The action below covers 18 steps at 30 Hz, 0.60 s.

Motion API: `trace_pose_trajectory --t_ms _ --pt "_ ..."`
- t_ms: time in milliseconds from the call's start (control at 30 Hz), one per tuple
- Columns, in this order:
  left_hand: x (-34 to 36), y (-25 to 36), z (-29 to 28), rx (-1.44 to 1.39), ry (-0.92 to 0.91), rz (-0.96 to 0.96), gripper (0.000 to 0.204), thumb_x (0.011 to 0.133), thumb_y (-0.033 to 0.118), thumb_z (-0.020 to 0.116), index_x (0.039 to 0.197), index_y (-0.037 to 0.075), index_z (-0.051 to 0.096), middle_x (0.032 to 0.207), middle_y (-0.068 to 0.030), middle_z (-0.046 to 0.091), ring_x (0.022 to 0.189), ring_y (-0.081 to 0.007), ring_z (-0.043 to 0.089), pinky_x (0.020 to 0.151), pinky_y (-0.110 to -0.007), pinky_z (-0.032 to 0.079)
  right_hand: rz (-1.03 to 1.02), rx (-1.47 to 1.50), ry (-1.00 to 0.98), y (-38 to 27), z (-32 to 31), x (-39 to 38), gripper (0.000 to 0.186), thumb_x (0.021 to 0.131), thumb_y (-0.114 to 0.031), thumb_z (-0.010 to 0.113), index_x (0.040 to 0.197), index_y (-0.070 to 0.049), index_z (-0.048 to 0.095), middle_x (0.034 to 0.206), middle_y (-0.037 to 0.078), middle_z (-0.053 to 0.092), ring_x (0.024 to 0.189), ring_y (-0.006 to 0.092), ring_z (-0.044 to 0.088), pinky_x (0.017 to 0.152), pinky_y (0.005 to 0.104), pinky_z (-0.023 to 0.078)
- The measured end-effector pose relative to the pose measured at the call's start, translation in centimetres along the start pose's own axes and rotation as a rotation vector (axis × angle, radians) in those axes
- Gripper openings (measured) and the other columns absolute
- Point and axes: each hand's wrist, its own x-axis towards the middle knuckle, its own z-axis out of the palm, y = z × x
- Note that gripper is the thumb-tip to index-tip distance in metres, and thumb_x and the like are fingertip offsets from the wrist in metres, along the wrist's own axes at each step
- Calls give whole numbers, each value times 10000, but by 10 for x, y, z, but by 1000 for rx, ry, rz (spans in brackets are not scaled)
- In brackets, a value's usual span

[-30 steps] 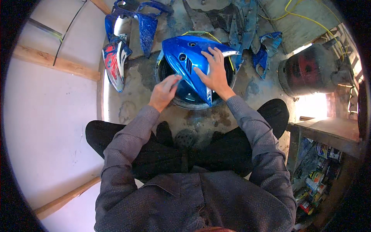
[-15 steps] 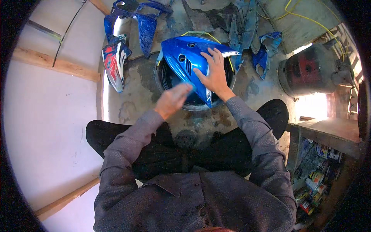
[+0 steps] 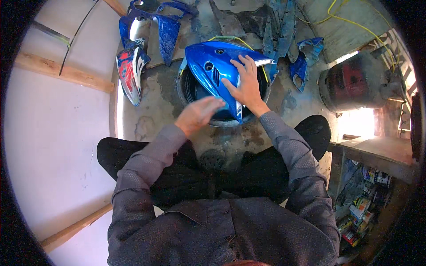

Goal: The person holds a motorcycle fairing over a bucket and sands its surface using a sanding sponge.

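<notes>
Panel [image 3: 225, 65] location, anyone?

Blue one's lying over the black tub [image 3: 191, 86], overhanging the rim. Right hand [image 3: 246, 84] is on it, fingers spread apart, not clamped.

And the left hand [image 3: 199, 115]?

Down by the panel's lower-left edge, fingers bunched together. Kinda blurry: something light blue [image 3: 225, 105] shows at the fingertips, but I can't tell what it is or if it's gripped.

What else is around?

Red-and-white fairing [image 3: 128, 80] on the floor [image 3: 155, 117] to the left, a scuffed blue piece [image 3: 169, 37] near it, black-and-red drum [image 3: 355, 82] well off to the right.
</notes>
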Motion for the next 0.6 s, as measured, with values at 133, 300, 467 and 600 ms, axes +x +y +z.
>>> trace_pose_trajectory --t_ms 133,300,467,600 --pt "14 -33 -37 153 227 -118 342 939 -60 617 1249 65 686 1205 -144 730 1095 -376 736 918 -447 634 -9 2 -7 -4 -1 4 723 806 -355 870 1411 -41 628 1535 278 495 1516 495 350 1254 582 330" --pt "13 -8 -16 110 69 46 363 911 -40 645 1256 70 674 1188 -161 730 1081 -380 738 913 -450 627 -25 -8 -28 4 -2 -3 743 801 -381 884 1410 -32 638 1532 282 501 1514 499 354 1253 580 337" --pt "22 -33 -46 166 26 14 337 919 -8 645 1245 76 672 1165 -175 725 1071 -383 735 911 -457 623 -42 10 -75 -4 -9 4 748 819 -409 881 1437 -62 643 1552 232 520 1526 459 370 1254 568 335" --pt "23 -59 -58 284 89 -201 286 947 15 621 1223 73 669 1153 -184 718 1058 -393 732 908 -468 621 -30 15 -92 -3 -7 3 755 814 -417 884 1435 -61 644 1555 230 523 1528 456 371 1255 566 335"
